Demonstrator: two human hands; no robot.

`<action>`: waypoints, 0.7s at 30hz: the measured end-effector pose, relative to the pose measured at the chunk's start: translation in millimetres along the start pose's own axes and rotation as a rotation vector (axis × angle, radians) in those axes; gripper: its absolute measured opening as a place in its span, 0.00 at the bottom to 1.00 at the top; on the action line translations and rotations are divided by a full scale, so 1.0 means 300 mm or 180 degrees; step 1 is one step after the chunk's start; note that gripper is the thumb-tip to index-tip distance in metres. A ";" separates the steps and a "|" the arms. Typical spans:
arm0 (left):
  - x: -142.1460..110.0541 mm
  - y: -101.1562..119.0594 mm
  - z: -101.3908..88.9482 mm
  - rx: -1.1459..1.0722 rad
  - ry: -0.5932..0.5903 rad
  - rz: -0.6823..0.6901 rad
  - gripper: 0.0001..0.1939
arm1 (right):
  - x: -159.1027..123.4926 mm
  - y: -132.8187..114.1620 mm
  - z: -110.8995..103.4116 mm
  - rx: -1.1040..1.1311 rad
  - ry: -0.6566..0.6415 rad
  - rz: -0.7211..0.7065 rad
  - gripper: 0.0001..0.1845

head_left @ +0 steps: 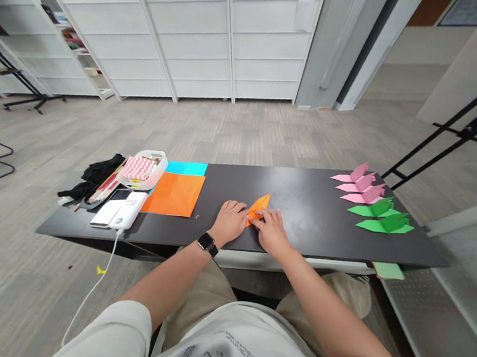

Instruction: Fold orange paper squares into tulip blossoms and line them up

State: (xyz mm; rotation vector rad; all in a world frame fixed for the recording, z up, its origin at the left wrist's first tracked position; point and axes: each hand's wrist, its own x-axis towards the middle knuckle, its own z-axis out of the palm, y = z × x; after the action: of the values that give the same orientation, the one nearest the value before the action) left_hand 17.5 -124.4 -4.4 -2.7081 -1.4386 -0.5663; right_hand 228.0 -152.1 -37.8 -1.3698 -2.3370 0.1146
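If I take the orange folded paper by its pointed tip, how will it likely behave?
The orange folded paper is probably light, being only paper. Its folded shape suggests more stiffness than the flat orange sheet. The narrow tip could bend if pinched hard, as it tapers.

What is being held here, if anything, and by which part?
Folded orange paper: left hand and right hand both have fingers on its near part; whether pinched or pressed, I can't tell.

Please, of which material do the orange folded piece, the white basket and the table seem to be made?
Orange folded piece: likely paper, matte, with creases and a pointed tip.
White basket: probably plastic, with a smooth rounded rim.
Table: smooth, softly reflective dark top; perhaps laminate, hard to tell.
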 end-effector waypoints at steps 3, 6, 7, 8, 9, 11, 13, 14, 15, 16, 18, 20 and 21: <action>0.026 -0.022 0.016 -0.0125 -0.0016 0.0005 0.13 | 0.023 -0.010 0.002 0.0108 0.0075 -0.0082 0.31; 0.042 -0.029 0.031 -0.0189 -0.0022 -0.0006 0.10 | 0.037 0.055 -0.021 0.0169 0.0293 0.0070 0.32; 0.046 -0.029 0.036 -0.0208 -0.0023 0.0021 0.10 | 0.039 0.084 -0.031 0.0178 0.0289 0.0098 0.32; 0.050 -0.029 0.042 -0.0229 -0.0027 0.0070 0.10 | 0.040 0.111 -0.041 0.0198 0.0269 0.0091 0.31; 0.054 -0.029 0.048 -0.0252 -0.0039 0.0131 0.10 | 0.040 0.135 -0.049 0.0219 0.0224 0.0049 0.29; 0.063 -0.030 0.059 -0.0300 -0.0089 0.0259 0.12 | 0.039 0.166 -0.060 0.0271 0.0168 -0.0035 0.26; 0.072 -0.035 0.069 -0.0344 -0.0152 0.0351 0.14 | 0.038 0.173 -0.063 0.0284 0.0152 -0.0097 0.22; 0.076 -0.038 0.073 -0.0373 -0.0179 0.0380 0.14 | 0.040 0.172 -0.063 0.0276 0.0155 -0.0118 0.20; 0.079 -0.042 0.077 -0.0413 -0.0198 0.0400 0.15 | 0.043 0.169 -0.062 0.0263 0.0160 -0.0136 0.18; 0.081 -0.045 0.080 -0.0461 -0.0212 0.0412 0.16 | 0.049 0.166 -0.061 0.0253 0.0163 -0.0158 0.16; 0.078 -0.049 0.083 -0.0576 -0.0208 0.0415 0.18 | 0.064 0.165 -0.057 0.0255 0.0148 -0.0225 0.13; 0.068 -0.046 0.082 -0.0692 -0.0140 0.0388 0.18 | 0.082 0.171 -0.052 0.0290 0.0121 -0.0299 0.10; 0.061 -0.043 0.080 -0.0744 -0.0083 0.0370 0.17 | 0.089 0.175 -0.050 0.0320 0.0116 -0.0323 0.09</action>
State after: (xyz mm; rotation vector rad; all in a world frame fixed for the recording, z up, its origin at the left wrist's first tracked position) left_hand 23.7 -97.9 -22.7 -2.9632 -1.2834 -0.7373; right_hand 265.4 -104.7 -30.5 -1.1938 -2.3323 0.1729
